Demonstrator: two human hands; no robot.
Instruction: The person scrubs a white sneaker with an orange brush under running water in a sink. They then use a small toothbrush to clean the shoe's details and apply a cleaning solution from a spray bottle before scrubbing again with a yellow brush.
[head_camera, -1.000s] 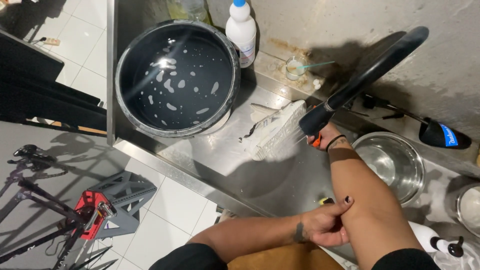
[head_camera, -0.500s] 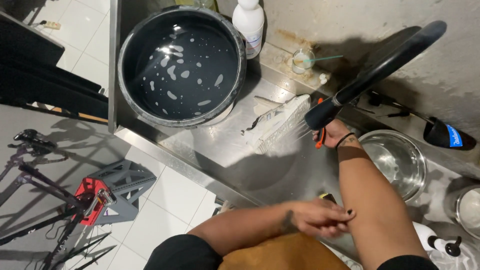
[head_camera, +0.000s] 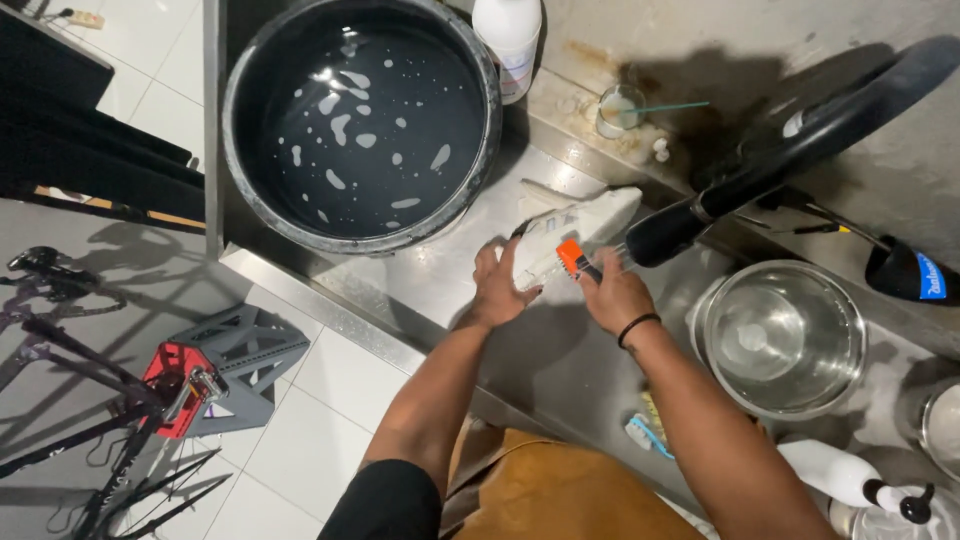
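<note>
A white shoe (head_camera: 575, 232) lies on the steel counter (head_camera: 420, 285), beside a large black basin (head_camera: 360, 120) of dark water with foam flecks. My left hand (head_camera: 498, 282) grips the shoe's near side. My right hand (head_camera: 612, 292) holds an orange-handled brush (head_camera: 578, 260) against the shoe. A black pan handle (head_camera: 670, 230) juts in just past my right hand.
A white bottle (head_camera: 510, 40) and a small glass with a stick (head_camera: 620, 108) stand at the back. A steel bowl (head_camera: 785, 338) sits on the right, with a white spray bottle (head_camera: 850, 478) in front of it. Metal stands (head_camera: 150, 390) lie on the tiled floor on the left.
My left hand has left the counter's near edge and moved up to grip the shoe. My right hand has stayed at the shoe with the brush. The view has shifted closer.
</note>
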